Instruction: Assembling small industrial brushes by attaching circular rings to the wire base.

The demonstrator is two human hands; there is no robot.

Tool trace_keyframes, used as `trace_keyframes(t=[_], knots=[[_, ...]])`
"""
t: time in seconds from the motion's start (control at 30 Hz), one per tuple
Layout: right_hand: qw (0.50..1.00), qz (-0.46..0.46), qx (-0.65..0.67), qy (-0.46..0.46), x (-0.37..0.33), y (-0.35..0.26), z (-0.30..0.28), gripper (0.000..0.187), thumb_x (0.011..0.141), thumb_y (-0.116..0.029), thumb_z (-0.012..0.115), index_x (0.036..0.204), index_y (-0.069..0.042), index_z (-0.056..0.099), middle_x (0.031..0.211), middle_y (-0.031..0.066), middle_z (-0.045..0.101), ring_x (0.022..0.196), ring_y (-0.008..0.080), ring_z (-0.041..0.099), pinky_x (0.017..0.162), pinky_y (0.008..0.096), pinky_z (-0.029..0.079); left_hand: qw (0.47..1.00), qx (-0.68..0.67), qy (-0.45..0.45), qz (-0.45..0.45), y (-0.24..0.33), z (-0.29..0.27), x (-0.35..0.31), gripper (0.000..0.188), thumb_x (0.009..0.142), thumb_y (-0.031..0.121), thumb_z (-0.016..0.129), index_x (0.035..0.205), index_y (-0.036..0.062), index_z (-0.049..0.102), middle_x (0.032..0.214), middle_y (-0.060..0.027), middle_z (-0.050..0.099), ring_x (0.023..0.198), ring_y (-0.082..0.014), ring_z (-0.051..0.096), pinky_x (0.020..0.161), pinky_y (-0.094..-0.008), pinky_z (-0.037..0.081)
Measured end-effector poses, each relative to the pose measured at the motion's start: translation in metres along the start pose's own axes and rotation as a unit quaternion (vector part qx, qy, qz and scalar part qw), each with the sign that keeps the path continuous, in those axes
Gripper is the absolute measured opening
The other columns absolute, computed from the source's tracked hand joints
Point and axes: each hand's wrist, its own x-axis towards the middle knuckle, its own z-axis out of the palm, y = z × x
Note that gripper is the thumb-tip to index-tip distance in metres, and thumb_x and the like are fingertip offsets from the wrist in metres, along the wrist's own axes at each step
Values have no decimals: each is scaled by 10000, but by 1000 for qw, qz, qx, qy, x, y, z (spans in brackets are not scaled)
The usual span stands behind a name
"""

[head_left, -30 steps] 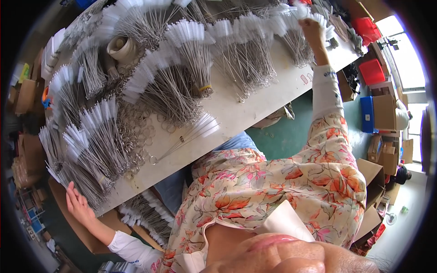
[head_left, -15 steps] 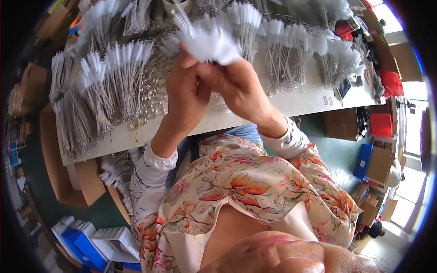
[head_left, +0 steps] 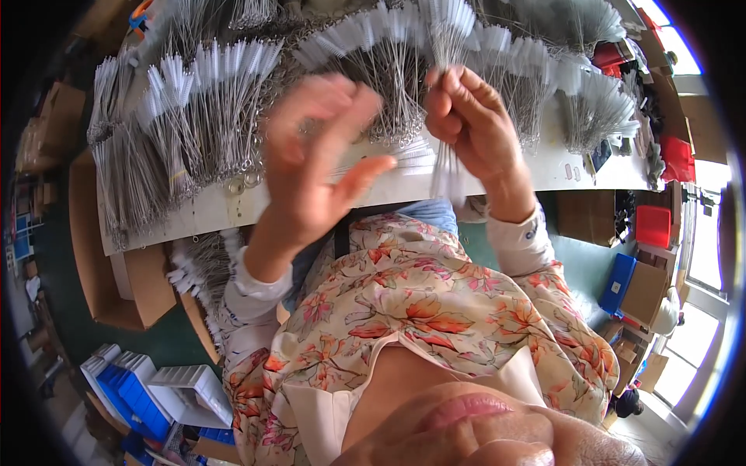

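A bundle of thin wire-handled brushes (head_left: 451, 35) with white bristles is gripped in my right hand (head_left: 483, 128). The bristle heads point up and away from me; the blurred wire ends hang out below my fingers. My left hand (head_left: 311, 175) hovers over the near part of the table, fingers apart and smeared by motion, with nothing seen in it. Behind my hands more bunched brushes (head_left: 392, 93) lie on the white table (head_left: 536, 175). Some loose brushes (head_left: 412, 158) lie flat on the table between my hands.
Dense brush bunches (head_left: 225, 116) cover the table's left side, others (head_left: 594, 113) its right. Under the left edge stand an open cardboard box (head_left: 93, 264) and more brushes (head_left: 203, 283). White and blue plastic bins (head_left: 190, 392) sit lower left; a red bin (head_left: 653, 226) is at right.
My hands have come apart: they were together around the brush bundle. My right hand has moved right with the bundle; my left has come away with its fingers spread.
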Motion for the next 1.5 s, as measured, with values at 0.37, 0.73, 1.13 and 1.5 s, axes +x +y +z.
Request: trace_keyframes(t=[0.37, 0.73, 1.13, 1.5], knots=[[926, 58, -351, -128, -13, 4, 39, 177, 882, -175, 551, 881, -9, 611, 703, 19, 591, 610, 67, 537, 542, 216, 424, 905, -304, -174, -241, -5, -26, -7, 356, 738, 208, 703, 1002, 5, 577, 1050, -117, 523, 964, -187, 520, 819, -330, 441], [725, 112, -677, -62, -62, 3, -38, 84, 773, -73, 574, 805, -8, 619, 750, 90, 638, 674, 216, 623, 585, 298, 477, 939, -33, -76, -334, 18, -25, -57, 258, 733, 155, 713, 935, 35, 606, 750, -74, 592, 627, -115, 553, 551, -249, 450], [763, -122, -628, -88, -20, 82, 41, 79, 785, -183, 620, 795, -112, 654, 760, 39, 595, 622, 227, 608, 529, 332, 479, 883, 168, -199, -392, 3, -33, -94, 130, 824, 121, 604, 801, 18, 526, 745, -97, 610, 629, -218, 616, 534, -316, 484], [916, 81, -359, -160, -5, 45, 53, 109, 835, -85, 596, 862, 18, 617, 735, 26, 590, 661, 83, 522, 586, 232, 423, 893, -236, -87, -374, 13, -68, -39, 144, 808, -37, 577, 936, -10, 635, 1002, -125, 600, 754, -102, 607, 642, -195, 527]])
